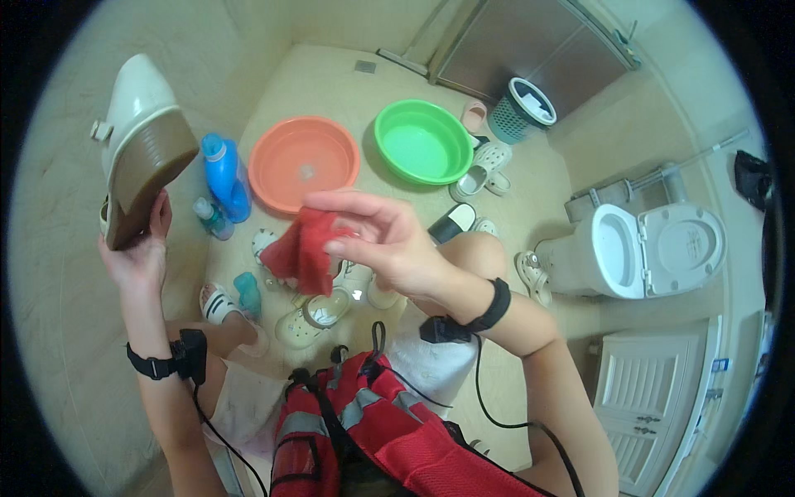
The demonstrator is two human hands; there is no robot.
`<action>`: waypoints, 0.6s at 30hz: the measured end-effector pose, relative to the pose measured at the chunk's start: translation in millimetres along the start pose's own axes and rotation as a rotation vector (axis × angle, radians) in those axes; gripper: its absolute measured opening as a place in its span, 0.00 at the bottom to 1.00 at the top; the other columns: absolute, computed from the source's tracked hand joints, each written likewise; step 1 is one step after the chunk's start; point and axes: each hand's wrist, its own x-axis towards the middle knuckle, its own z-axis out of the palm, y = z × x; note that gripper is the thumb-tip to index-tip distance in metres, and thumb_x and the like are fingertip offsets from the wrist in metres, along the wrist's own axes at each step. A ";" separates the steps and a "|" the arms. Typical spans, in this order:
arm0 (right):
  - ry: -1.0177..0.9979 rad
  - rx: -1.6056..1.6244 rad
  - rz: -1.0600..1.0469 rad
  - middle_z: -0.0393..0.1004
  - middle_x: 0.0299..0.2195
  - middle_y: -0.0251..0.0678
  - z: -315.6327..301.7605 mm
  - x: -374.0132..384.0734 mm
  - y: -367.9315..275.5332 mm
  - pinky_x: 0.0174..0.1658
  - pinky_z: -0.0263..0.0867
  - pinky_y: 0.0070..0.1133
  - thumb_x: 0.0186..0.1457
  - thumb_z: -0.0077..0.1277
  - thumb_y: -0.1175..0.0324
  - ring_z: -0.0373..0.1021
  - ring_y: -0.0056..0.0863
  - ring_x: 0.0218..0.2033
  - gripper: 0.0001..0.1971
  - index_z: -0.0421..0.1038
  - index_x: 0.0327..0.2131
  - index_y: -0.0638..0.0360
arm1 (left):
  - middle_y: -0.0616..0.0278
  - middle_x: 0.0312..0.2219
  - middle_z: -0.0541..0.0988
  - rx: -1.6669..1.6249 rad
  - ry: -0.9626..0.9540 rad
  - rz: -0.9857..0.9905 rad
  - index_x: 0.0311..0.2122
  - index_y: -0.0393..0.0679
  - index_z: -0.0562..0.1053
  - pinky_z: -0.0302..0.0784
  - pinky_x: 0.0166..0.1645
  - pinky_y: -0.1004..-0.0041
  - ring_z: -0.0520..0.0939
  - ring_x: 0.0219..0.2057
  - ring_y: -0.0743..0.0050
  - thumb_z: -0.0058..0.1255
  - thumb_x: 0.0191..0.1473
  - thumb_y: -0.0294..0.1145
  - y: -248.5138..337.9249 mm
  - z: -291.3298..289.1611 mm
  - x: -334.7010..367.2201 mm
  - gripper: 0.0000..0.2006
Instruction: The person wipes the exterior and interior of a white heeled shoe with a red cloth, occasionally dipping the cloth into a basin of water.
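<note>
At the far left my left hand [141, 248] holds up a white shoe [142, 99] with a brown sole and a buckled strap. The shoe stands heel end down, its toe pointing up, and the fingers wrap its lower end. My right hand [381, 240], in the middle, pinches a red cloth [305, 251] between thumb and fingers. The cloth hangs bunched, apart from the shoe. Below it, pale clogs [300, 330] lie on the floor, partly covered by the cloth and hand.
An orange basin [263, 176] and a green basin [397, 124] with liquid stand ahead. Left of the orange one are a blue bottle [222, 176] and a smaller bottle [213, 220]. Several clogs, a laundry-style basket [505, 120], a toilet [580, 257] and a white cabinet [633, 381] line the right.
</note>
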 end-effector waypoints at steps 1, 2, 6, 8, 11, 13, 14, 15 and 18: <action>0.079 -0.198 -0.134 0.67 0.44 0.40 5.2 6.8 0.4 0.45 0.64 0.17 0.48 0.49 0.82 0.65 0.30 0.45 0.21 0.67 0.47 0.55 | 0.39 0.51 0.57 0.040 -0.031 0.004 0.54 0.37 0.58 0.69 0.52 0.48 0.57 0.52 0.37 0.40 0.52 0.41 -1.6 3.7 -2.3 0.26; 0.161 -0.396 -0.268 0.71 0.37 0.36 8.7 12.5 -0.5 0.38 0.67 0.18 0.47 0.51 0.81 0.69 0.29 0.36 0.15 0.73 0.41 0.57 | 0.39 0.50 0.58 0.080 -0.062 0.008 0.53 0.35 0.57 0.72 0.51 0.53 0.59 0.51 0.39 0.42 0.51 0.38 -2.2 7.0 -3.4 0.26; 0.166 -0.872 -0.655 0.71 0.25 0.36 3.5 24.7 -24.2 0.30 0.65 0.20 0.42 0.55 0.78 0.69 0.27 0.28 0.09 0.76 0.32 0.60 | 0.41 0.51 0.57 -0.002 0.011 -0.062 0.52 0.38 0.60 0.71 0.50 0.49 0.58 0.51 0.33 0.39 0.52 0.42 -21.6 -0.1 -6.7 0.25; 0.148 -0.939 -0.751 0.71 0.25 0.36 8.4 38.9 -35.1 0.29 0.65 0.21 0.42 0.56 0.76 0.69 0.28 0.27 0.08 0.75 0.30 0.60 | 0.43 0.51 0.58 0.018 0.008 -0.075 0.52 0.39 0.60 0.72 0.50 0.49 0.59 0.51 0.33 0.39 0.52 0.43 -22.0 2.1 -7.8 0.25; 0.108 -1.138 -0.893 0.68 0.24 0.35 8.1 63.9 -42.7 0.27 0.64 0.25 0.41 0.57 0.70 0.68 0.33 0.26 0.05 0.73 0.25 0.58 | 0.45 0.51 0.59 0.020 -0.065 -0.123 0.53 0.40 0.60 0.71 0.50 0.49 0.59 0.51 0.34 0.39 0.52 0.45 -13.8 -9.7 -6.3 0.26; 0.143 -1.291 -0.898 0.66 0.23 0.34 -0.9 72.7 -41.3 0.25 0.62 0.27 0.41 0.56 0.68 0.66 0.33 0.27 0.06 0.70 0.22 0.58 | 0.47 0.52 0.59 0.023 -0.090 -0.166 0.53 0.40 0.61 0.71 0.51 0.50 0.58 0.52 0.35 0.39 0.53 0.46 -19.5 -6.2 -5.2 0.26; 0.142 -1.237 -0.795 0.64 0.24 0.36 -7.5 73.1 -37.2 0.30 0.61 0.28 0.43 0.56 0.69 0.63 0.35 0.31 0.08 0.67 0.21 0.59 | 0.51 0.52 0.62 0.140 0.049 -0.074 0.52 0.41 0.62 0.68 0.53 0.54 0.62 0.52 0.44 0.39 0.54 0.46 -23.1 -3.3 -5.5 0.25; 0.122 -1.251 -0.817 0.64 0.24 0.36 -10.9 73.5 -32.7 0.30 0.61 0.28 0.43 0.56 0.69 0.63 0.35 0.31 0.08 0.67 0.21 0.59 | 0.51 0.52 0.62 0.122 0.026 -0.061 0.52 0.41 0.62 0.68 0.53 0.54 0.62 0.52 0.44 0.39 0.54 0.46 -27.6 1.8 -8.9 0.25; 0.211 -1.142 -0.643 0.63 0.28 0.40 -19.0 77.0 -30.9 0.36 0.59 0.29 0.45 0.54 0.70 0.61 0.38 0.34 0.08 0.66 0.23 0.61 | 0.56 0.50 0.66 0.187 0.187 0.160 0.51 0.43 0.64 0.66 0.55 0.59 0.67 0.51 0.57 0.40 0.54 0.46 -38.0 2.7 -10.0 0.23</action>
